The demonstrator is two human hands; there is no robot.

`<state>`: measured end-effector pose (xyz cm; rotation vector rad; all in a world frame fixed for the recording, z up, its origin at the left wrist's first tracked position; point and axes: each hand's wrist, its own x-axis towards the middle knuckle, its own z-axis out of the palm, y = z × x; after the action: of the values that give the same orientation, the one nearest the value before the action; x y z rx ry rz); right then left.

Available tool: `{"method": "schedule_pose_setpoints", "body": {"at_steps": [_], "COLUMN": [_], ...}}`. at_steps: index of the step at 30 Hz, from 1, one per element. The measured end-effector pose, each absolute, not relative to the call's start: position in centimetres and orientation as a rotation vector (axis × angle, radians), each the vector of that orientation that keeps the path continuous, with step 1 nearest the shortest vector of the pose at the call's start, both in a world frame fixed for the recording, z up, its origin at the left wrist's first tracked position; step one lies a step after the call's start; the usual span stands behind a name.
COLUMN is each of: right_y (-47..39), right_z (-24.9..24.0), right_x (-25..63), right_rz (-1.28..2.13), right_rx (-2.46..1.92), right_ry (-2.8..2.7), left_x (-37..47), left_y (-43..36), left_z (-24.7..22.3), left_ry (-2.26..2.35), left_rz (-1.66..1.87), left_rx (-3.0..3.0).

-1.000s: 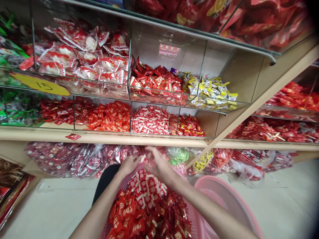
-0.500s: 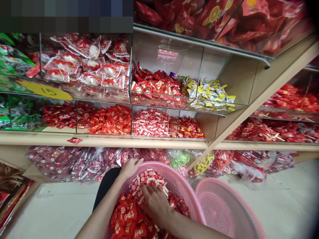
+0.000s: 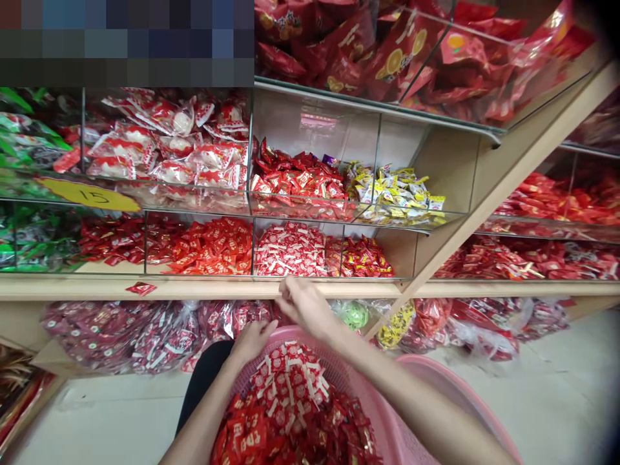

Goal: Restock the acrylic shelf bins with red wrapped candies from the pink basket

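Observation:
My left hand [image 3: 252,339] is closed over the far left rim of a pink plastic basket [image 3: 290,332]. Inside the basket lie red-and-white wrapped candies [image 3: 290,381], bright red candies [image 3: 245,429] and dark red candies [image 3: 346,423]. Above the far rim, by the wooden shelf edge, my right hand [image 3: 305,307] is raised with its fingers curled in. Whatever those fingers hold, if anything, is hidden. Just behind it, the lower shelf compartment contains matching red-and-white candies [image 3: 290,248].
A second pink basket [image 3: 436,365] stands on the floor to the right, partly behind my forearm. Glass dividers separate candies along the shelves. One red candy [image 3: 141,288] lies on the wooden ledge [image 3: 203,288]. Bagged candies [image 3: 167,339] sit beneath, and a yellow tag [image 3: 90,195] hangs left.
My right hand has left the candies in the basket and moved up and forward to the shelf edge. My left hand remains at the rim. The view has tilted up slightly.

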<state>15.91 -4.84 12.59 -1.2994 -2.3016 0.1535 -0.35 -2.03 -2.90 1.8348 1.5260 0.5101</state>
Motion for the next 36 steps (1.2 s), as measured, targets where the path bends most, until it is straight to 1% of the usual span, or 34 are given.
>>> {"method": "schedule_pose_setpoints", "body": {"at_steps": [2,4,9,13,36], "right_y": [-1.0,2.4,7.0,7.7,7.7], "right_z": [14.3,14.6,12.5,11.8,12.4], "right_x": [16.4,16.6,16.4,16.3,15.4], "right_rz": [0.113,0.161,0.41,0.434,0.387], "right_rx": [-1.24,-1.277,-1.479,-1.516,-1.618], "right_ry": [-2.245,-2.242,-2.319,-2.357,-2.414], "left_x": [-0.5,-0.6,-0.7,-0.7,-0.5], "left_y": [-2.0,-2.0,-1.9,-1.9,-2.1], "left_z": [-3.1,-3.4,-3.6,-3.5,-2.9], "left_ry": [1.492,1.477,1.47,1.456,1.469], "left_rz": [0.537,0.539,0.551,0.549,0.506], "left_rx": [1.88,1.89,1.88,1.884,1.887]}}
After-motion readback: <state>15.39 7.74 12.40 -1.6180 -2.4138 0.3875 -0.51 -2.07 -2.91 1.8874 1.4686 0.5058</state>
